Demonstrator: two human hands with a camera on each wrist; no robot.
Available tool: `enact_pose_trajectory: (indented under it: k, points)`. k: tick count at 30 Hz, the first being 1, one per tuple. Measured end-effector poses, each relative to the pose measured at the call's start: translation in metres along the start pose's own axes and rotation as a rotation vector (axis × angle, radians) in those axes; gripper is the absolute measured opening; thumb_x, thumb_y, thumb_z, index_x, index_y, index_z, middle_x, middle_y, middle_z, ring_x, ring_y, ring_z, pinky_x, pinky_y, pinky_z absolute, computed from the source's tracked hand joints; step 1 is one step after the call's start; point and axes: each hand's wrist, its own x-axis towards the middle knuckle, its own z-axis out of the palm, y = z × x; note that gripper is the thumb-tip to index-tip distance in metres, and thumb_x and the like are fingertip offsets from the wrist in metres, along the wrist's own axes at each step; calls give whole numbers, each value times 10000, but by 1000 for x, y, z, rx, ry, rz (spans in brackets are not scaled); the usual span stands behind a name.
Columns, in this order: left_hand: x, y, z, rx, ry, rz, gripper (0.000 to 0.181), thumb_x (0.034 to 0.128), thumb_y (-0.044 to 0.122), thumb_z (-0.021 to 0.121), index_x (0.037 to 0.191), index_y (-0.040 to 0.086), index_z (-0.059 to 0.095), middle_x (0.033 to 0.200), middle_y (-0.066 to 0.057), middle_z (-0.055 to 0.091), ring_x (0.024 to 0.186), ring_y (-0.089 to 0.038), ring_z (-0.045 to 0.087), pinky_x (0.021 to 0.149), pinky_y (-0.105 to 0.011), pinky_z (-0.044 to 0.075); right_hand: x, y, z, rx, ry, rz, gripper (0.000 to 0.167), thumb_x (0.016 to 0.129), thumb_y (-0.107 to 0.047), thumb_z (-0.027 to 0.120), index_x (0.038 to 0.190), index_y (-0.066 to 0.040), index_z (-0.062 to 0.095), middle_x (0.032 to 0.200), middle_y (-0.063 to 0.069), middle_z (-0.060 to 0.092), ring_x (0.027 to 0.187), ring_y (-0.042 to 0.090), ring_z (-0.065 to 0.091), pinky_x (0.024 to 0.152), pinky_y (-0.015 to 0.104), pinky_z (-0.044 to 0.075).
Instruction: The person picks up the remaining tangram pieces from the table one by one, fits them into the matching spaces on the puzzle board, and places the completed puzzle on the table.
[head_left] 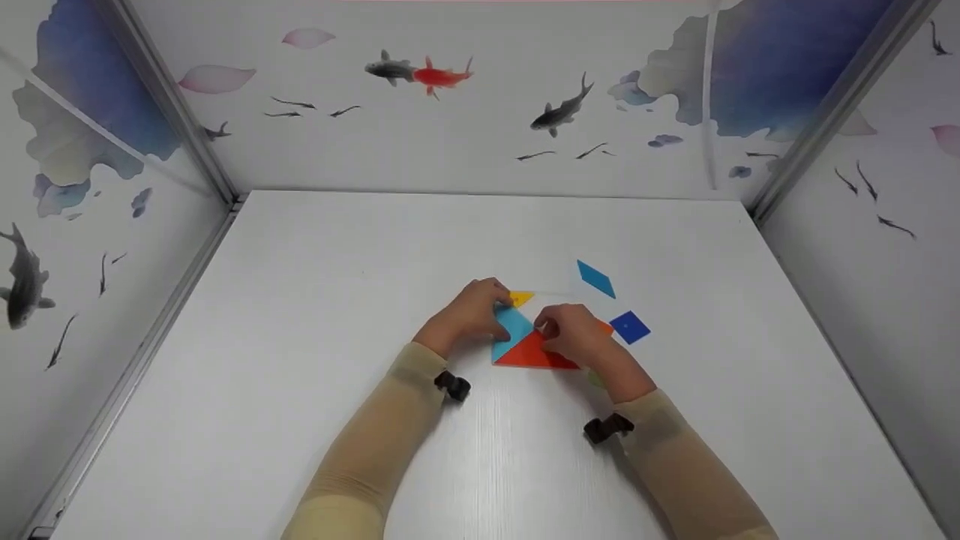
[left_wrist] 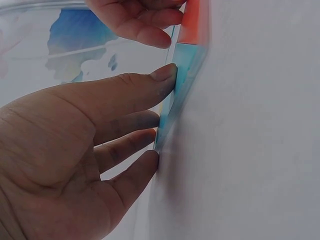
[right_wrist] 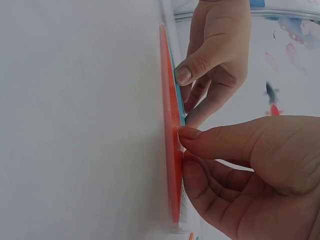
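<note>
Five tangram pieces can be counted surely: one light blue triangle [head_left: 514, 324], one orange-red triangle [head_left: 536, 352], one small yellow triangle [head_left: 523, 298], one blue parallelogram [head_left: 596, 280] and one dark blue square [head_left: 630, 328]. One green piece [head_left: 595, 378] shows only partly under the right forearm; whether the orange patch [head_left: 606, 328] past the hand is separate, I cannot tell.

Two hands work here. The left hand [head_left: 474, 311] has a spread grip, thumb and fingers touching the light blue triangle; the right hand [head_left: 581, 334] has its grip pinched at the orange-red triangle. These two triangles are flat, thin and smooth, and meet along one slanting edge. The yellow one is beside the left fingertips; parallelogram and square lie apart, to the right.

The desk [head_left: 300, 300] is white with a faint grain. Around it stand white walls [head_left: 465, 142], painted with fish and petals.
</note>
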Motion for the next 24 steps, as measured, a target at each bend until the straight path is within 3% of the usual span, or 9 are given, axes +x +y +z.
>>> enact_pose_trajectory:
  k: [11,24]
  points:
    - [0,-1,-1,-26,-1,-33,551,832,178,911,1341,74,726,1452,-60,600,1359,-269,519,1191,-376,479,1,-3,0,36,-23,46,406,932,-65,798,1323,-108,698,1202,84,709,1142,263,644,1011,423,603]
    - [1,3,0,29,-13,-33,551,844,223,886,1342,62,710,1446,-58,583,1317,-255,526,1174,-371,495,0,-2,0,49,-14,51,459,943,-71,790,1383,-101,665,1211,98,705,1136,270,647,1015,420,603]
